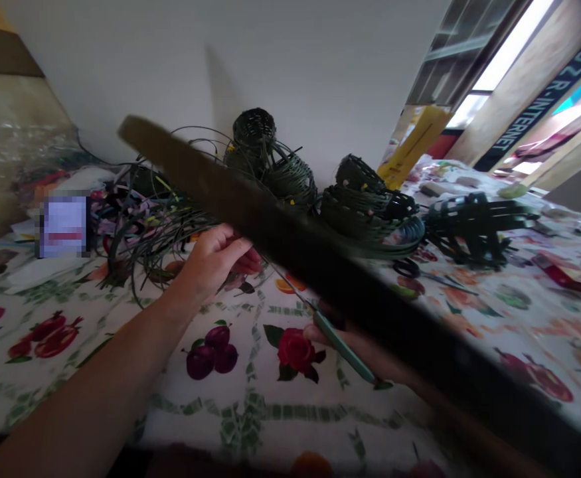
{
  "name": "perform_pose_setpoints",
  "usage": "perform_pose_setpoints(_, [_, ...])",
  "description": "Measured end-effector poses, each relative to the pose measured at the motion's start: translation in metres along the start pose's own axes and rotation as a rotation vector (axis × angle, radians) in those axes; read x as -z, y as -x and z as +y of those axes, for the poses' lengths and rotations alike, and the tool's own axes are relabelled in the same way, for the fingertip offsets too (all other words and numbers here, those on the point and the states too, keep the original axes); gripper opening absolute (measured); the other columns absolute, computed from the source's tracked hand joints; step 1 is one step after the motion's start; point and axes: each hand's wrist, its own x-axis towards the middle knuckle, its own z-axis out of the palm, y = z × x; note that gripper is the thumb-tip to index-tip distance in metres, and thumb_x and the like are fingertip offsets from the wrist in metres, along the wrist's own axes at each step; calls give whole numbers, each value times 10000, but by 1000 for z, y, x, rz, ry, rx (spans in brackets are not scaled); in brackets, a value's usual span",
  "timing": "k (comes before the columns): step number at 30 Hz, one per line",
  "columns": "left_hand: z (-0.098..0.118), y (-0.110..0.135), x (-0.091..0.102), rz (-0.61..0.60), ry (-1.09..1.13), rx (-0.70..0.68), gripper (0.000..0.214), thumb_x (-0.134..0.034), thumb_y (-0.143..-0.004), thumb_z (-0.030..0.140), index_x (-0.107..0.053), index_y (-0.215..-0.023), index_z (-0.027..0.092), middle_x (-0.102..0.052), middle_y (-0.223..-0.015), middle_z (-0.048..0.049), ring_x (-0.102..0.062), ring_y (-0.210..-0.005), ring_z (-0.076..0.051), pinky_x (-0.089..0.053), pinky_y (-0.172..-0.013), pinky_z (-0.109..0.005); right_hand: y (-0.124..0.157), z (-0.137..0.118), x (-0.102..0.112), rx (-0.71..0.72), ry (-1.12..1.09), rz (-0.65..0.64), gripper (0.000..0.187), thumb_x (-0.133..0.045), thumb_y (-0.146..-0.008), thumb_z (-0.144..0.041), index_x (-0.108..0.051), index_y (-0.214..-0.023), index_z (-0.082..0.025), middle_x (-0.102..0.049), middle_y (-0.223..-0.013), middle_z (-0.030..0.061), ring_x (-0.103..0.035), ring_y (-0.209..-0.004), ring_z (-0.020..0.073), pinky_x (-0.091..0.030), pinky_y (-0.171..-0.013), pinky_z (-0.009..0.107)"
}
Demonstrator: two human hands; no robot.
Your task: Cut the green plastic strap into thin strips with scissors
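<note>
My left hand (pixel 223 255) is closed, thumb and fingers pressed together in a pinch. What it pinches is hidden behind a broad dark strip (pixel 320 259) that crosses the view diagonally, blurred and close to the camera. In my right hand (pixel 320 332), mostly covered by that strip, is a green-handled thin-bladed tool (pixel 342 342). Its narrow blade points up and left toward my left fingers. Whether the blade touches the strip I cannot tell. Beyond my left hand lies a tangle of thin dark green strips (pixel 165 232).
Dark green woven baskets (pixel 290 176) stand against the white wall, with more woven baskets (pixel 364 206) to their right. A loosely woven piece (pixel 479 226) and black-handled scissors (pixel 434 275) lie on the right. A fruit-patterned cloth (pixel 165 358) covers the table. A blurred-out phone-like object (pixel 64 226) stands left.
</note>
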Motion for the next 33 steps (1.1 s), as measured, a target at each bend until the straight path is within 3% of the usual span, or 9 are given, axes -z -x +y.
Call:
perform_pose_setpoints(7, [-1, 0, -1, 12, -16, 27, 187, -680, -761, 307, -570, -709, 165, -676, -609, -25, -661, -526, -160, -517, -484, -236, 0, -6, 4, -23, -32, -77, 312, -594, -870, -453, -547, -700, -196, -496, -636, -29, -451, -579, 128, -345, -501, 240])
perform_pose_setpoints(13, [-2, 2, -3, -35, 15, 47, 143, -616, -816, 295, -544, -757, 187, -691, -626, -7, -685, -555, -158, -538, -508, -236, 1, -1, 3, 22, 44, -44, 311, -596, -883, -473, -561, -741, -199, -525, -689, -36, -466, -623, 124, -375, -540, 239])
perform_pose_setpoints(19, [-1, 2, -5, -37, 19, 53, 150, -611, -814, 291, -535, -738, 186, -691, -610, -6, -686, -538, -165, -545, -503, -247, 0, -1, 2, -21, 116, -11, 363, -585, -857, -547, -538, -720, -214, -536, -682, -15, -479, -619, 154, -360, -509, 263])
perform_pose_setpoints(27, [-6, -1, 1, -59, -32, -21, 183, -636, -820, 355, -562, -786, 192, -685, -631, -16, -701, -594, -192, -514, -467, -232, -1, 8, -1, -38, 138, -25, 356, -570, -882, -536, -531, -752, -206, -531, -691, -28, -470, -617, 136, -359, -514, 243])
perform_pose_setpoints(33, [-6, 0, 2, -68, -53, -29, 200, -605, -841, 326, -547, -709, 187, -629, -549, 3, -581, -433, -118, -411, -370, -187, -1, 8, -3, -25, 49, -52, 345, -578, -892, -506, -517, -738, -204, -497, -679, -44, -437, -606, 119, -350, -508, 225])
